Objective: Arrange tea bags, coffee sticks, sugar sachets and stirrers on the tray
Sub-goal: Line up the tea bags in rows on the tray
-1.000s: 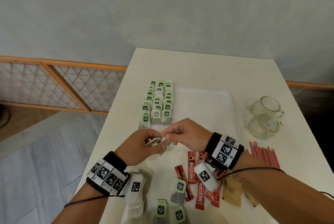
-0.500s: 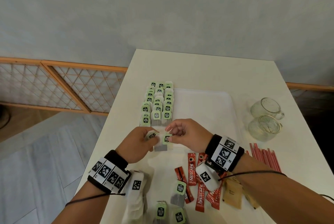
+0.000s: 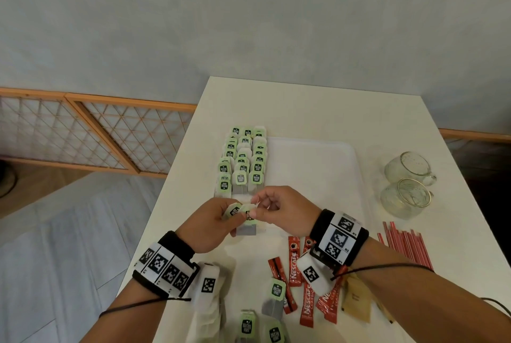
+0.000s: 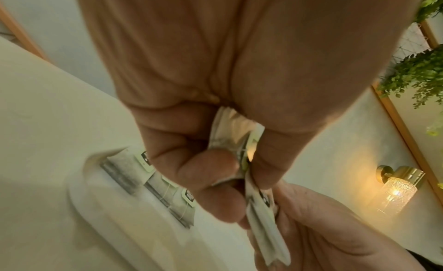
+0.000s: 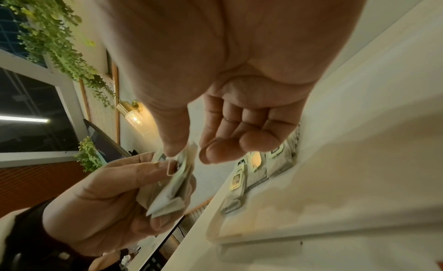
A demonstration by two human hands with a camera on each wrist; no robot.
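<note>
My left hand point(image 3: 231, 214) grips a small bundle of tea bags point(image 4: 236, 140) between thumb and curled fingers. My right hand point(image 3: 255, 208) pinches the top of one green-tagged tea bag point(image 3: 247, 229), which hangs between the two hands above the near left part of the white tray point(image 3: 312, 168). Three rows of tea bags point(image 3: 243, 161) fill the tray's left side. Red coffee sticks point(image 3: 294, 265), brown sugar sachets point(image 3: 356, 298) and red stirrers point(image 3: 406, 245) lie on the table near my right forearm.
Two glass mugs point(image 3: 406, 185) stand right of the tray. Loose tea bags point(image 3: 276, 293) and a heap of white ones point(image 3: 210, 306) lie at the table's near edge. The table's left edge point(image 3: 166, 204) drops to the floor beside my left hand.
The right hand drew one tea bag off the left hand's bundle; its pouch now hangs below between the hands. Both hands stayed over the near left of the tray.
</note>
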